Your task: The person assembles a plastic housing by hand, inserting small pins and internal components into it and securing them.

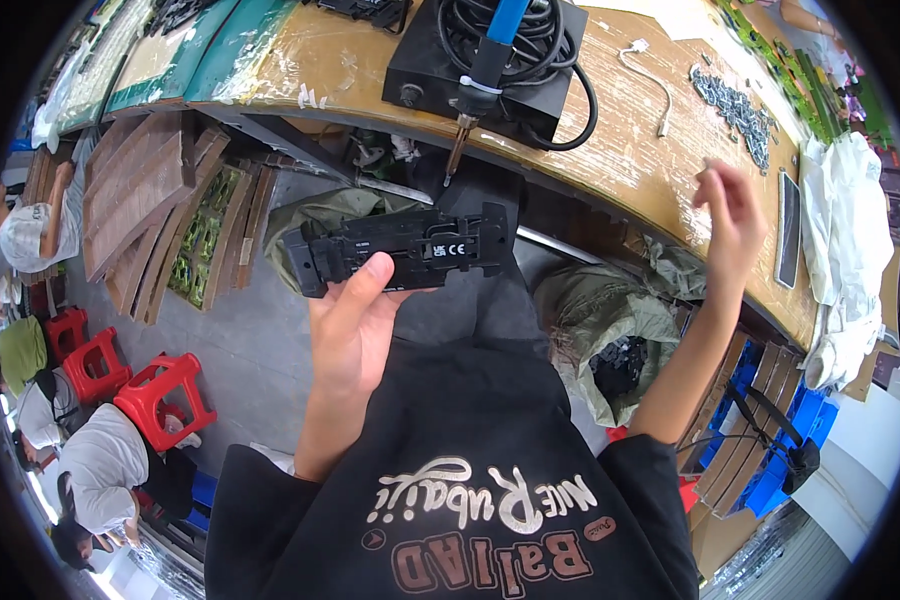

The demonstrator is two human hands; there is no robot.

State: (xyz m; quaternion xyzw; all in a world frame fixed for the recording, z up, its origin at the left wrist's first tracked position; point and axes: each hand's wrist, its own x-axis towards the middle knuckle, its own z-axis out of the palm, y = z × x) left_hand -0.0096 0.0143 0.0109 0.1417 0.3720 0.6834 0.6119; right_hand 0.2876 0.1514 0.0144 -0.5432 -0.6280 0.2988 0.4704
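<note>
My left hand (pixel 355 320) is closed round a flat black plastic housing (pixel 402 250), thumb on top. White printed marks show on its upper face, and clips and notches run along its edges. Just beyond the housing, the metal tip of a soldering iron (pixel 456 150) with a blue upper part points down toward it, apart from it. Off to the right, my right hand (pixel 735 215) is raised over the bench edge with its fingers bent together. Whatever may be between those fingertips is too small to tell. Nearest to it lies a pile of small metal parts (pixel 735 110).
A black box (pixel 420 85) with coiled cable stands on the worn wooden bench (pixel 610 150). A white cable (pixel 650 80) lies nearby. Below are an open sack (pixel 610 320) of black parts, stacked brown trays (pixel 140 190) and red stools (pixel 165 395). People sit at the left.
</note>
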